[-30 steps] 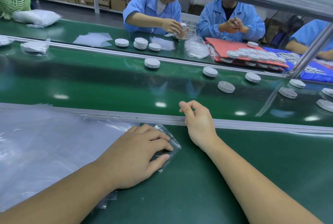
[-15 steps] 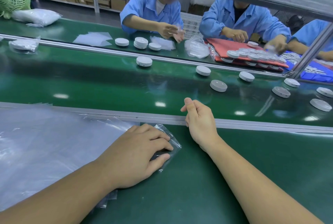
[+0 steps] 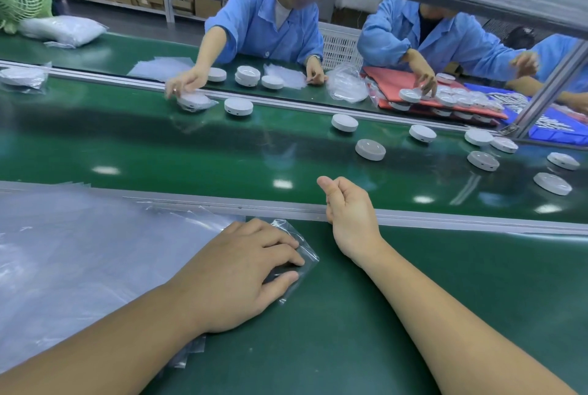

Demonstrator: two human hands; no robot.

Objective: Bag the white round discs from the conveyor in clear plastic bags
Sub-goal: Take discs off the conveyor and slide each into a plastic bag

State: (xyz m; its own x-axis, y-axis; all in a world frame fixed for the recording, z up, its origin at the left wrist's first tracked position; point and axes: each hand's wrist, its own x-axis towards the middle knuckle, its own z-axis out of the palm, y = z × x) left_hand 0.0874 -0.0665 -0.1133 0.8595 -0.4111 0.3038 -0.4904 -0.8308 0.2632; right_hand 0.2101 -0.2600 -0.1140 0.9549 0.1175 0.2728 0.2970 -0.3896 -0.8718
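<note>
Drifting leftward along the conveyor (image 3: 127, 146) since a moment ago, the white discs (image 3: 344, 123) have all shifted toward nine o'clock. The nearest disc (image 3: 370, 149) now lies at about one o'clock from the right hand (image 3: 350, 213), apart from it. That right hand has hardly moved: it rests against the belt's near rail (image 3: 477, 221), fingers loosely curled, thumb against forefinger, holding nothing. The left hand (image 3: 241, 270) stays where it was on the worktop (image 3: 477, 283), fingers and thumb pressed down on the corner of a clear plastic bag (image 3: 305, 251). The pile of bags (image 3: 79, 251) spreads off toward nine o'clock. Across the belt, at eleven o'clock, a worker in a blue coat (image 3: 264, 22) has now reached out, fingers on a bagged disc (image 3: 194, 100) at the far edge.
</note>
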